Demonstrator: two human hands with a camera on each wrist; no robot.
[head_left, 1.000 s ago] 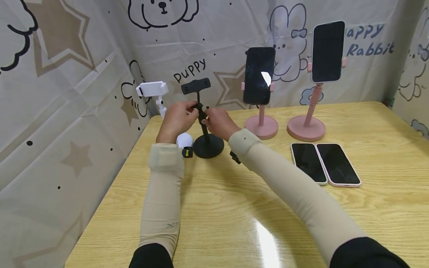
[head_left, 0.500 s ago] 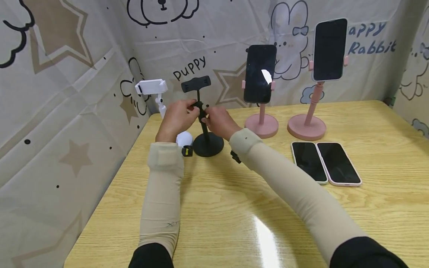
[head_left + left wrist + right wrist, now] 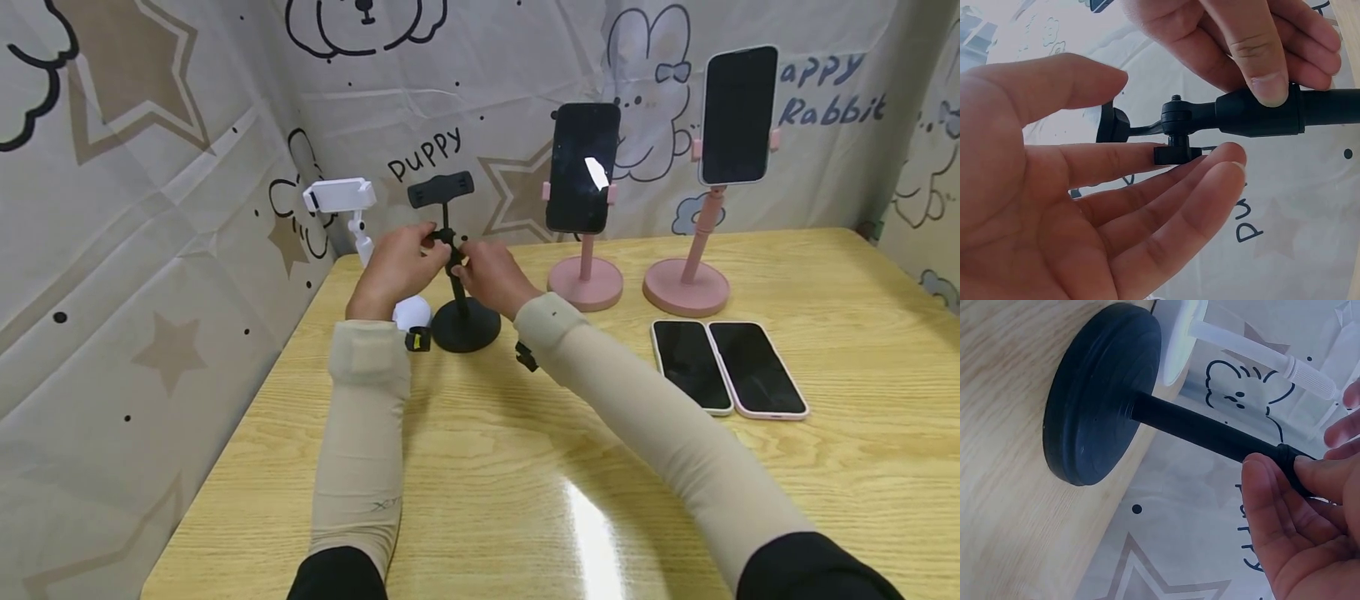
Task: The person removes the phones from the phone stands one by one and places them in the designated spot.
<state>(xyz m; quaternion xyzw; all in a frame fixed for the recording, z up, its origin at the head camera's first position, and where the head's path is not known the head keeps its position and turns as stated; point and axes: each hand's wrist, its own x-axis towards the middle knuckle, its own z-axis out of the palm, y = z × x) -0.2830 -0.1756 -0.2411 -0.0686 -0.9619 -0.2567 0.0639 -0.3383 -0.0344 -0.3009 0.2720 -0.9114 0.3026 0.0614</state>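
A black phone stand (image 3: 467,327) stands upright on the table, its holder (image 3: 441,190) raised and holding no phone. My right hand (image 3: 495,273) pinches the stand's collar (image 3: 1260,114) between thumb and fingers, just below the joint. On the other side, my left hand (image 3: 397,267) is at the joint. In the left wrist view its fingers are fairly straight and lie against the small knob (image 3: 1174,155), while the thumb is apart from it. The right wrist view shows the round base (image 3: 1094,400) and the pole (image 3: 1200,428) leading up to the right fingers.
A white phone stand (image 3: 341,197) is behind my left hand, partly hidden. To the right are two pink stands (image 3: 585,287) (image 3: 686,287) bearing phones (image 3: 583,167) (image 3: 739,115). Two more phones (image 3: 692,365) (image 3: 757,368) lie flat in front of them. A printed cloth hangs behind the table.
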